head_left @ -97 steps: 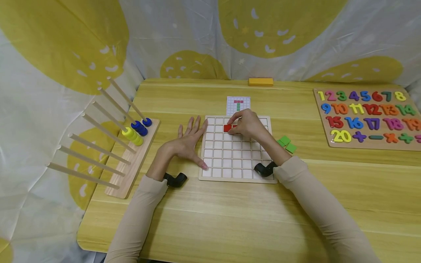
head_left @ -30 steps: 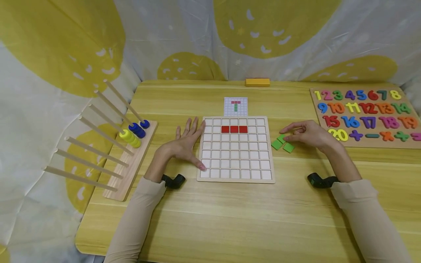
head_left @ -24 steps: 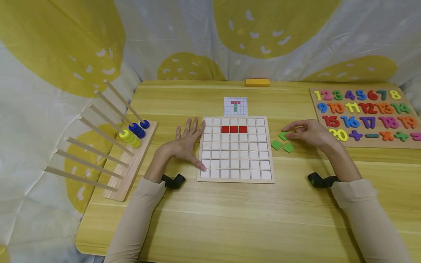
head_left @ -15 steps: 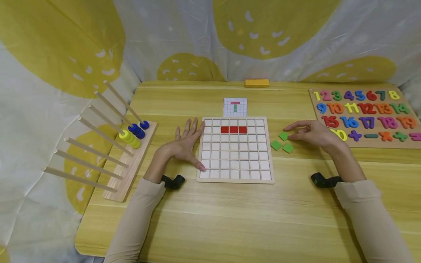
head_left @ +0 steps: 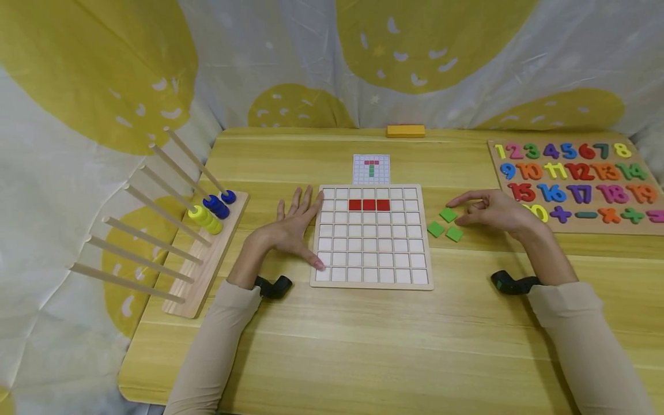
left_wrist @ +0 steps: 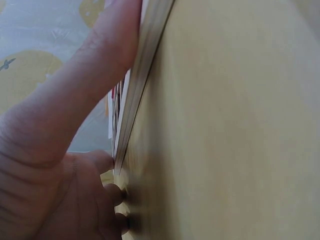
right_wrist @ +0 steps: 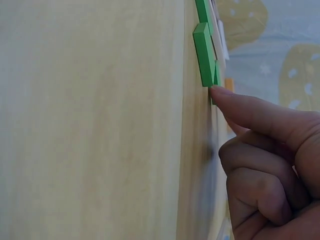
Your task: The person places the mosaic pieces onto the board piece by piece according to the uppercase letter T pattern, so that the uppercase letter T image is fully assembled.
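My left hand (head_left: 287, 231) lies with fingers spread at the left side of a wooden grid board (head_left: 370, 285). Its thumb (left_wrist: 107, 47) rests on the board's lower left edge, while the index finger touches the upper left edge. Three red square tiles (head_left: 369, 205) sit in a row near the board's top. Right of the board lie three green square tiles (head_left: 454, 233), apart from one another. My right hand (head_left: 490, 212) is beside the farthest green tile (head_left: 448, 215), thumb and index finger parted around its edges, other fingers curled. Contact with it is unclear.
A pattern card (head_left: 371, 169) with a red and green T lies behind the board. At left stands a peg rack (head_left: 202, 271) with yellow and blue rings. A number puzzle (head_left: 576, 184) is at right, and an orange block (head_left: 406, 131) at the back.
My right hand has gone from the red tiles on the board to the green tiles. The farthest green tile has slid slightly away from the other two. My left hand has stayed put.
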